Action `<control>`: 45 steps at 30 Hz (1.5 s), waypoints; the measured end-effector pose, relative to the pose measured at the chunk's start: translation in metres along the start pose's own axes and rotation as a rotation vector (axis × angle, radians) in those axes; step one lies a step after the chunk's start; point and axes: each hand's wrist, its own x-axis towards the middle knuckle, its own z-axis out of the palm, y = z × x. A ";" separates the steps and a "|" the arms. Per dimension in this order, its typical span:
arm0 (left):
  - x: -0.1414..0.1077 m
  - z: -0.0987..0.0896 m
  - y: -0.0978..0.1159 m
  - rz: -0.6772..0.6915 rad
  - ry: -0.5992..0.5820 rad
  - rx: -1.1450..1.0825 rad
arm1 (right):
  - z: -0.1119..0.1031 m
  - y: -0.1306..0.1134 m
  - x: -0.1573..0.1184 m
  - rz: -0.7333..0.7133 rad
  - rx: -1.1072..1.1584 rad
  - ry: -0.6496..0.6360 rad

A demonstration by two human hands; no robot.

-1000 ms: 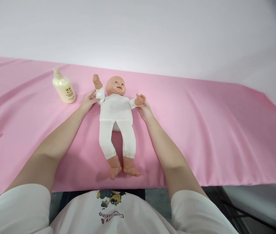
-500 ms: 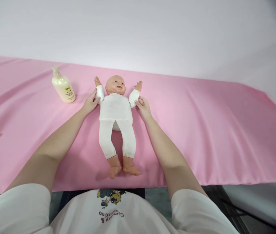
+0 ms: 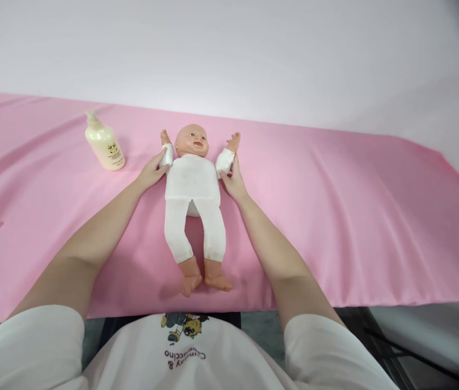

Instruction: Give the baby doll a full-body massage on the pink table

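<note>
Doll's hold: left hand [image 3: 153, 172] grips the doll [image 3: 192, 184] at its sleeved arm on that side, thumb and fingers closed round the cuff; right hand [image 3: 233, 177] clasps the other sleeved arm the same way
Doll's arms: both raised beside the head, small bare hands pointing away from the person
Doll's look: bald plastic head with a smiling face, white long-sleeved suit over body and legs, bare tan feet, a faint stain near one trouser cuff
Doll's axis: lies on its back, long axis running straight away from the person, head at the far end, feet nearest the table's front edge, legs slightly apart
Doll's place: about mid-table on the pink cloth [image 3: 335, 216], between the person's two forearms
Bottle: cream pump bottle [image 3: 104, 143] stands upright on the cloth, on the left-hand side of the doll, near the left hand but apart from it
Cloth: smooth pink sheet with shallow folds, covering the table up to a pale wall
Person: white short sleeves and a printed white shirt front at the bottom of the view
</note>
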 end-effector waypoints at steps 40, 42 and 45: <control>-0.001 -0.001 -0.010 -0.134 0.111 -0.057 | -0.003 0.001 0.006 0.049 0.092 -0.017; -0.001 0.000 -0.006 -0.103 0.105 -0.202 | -0.002 0.006 0.009 0.076 0.163 0.003; 0.001 0.000 -0.001 -0.079 0.108 -0.385 | -0.002 0.009 0.011 0.098 0.258 0.000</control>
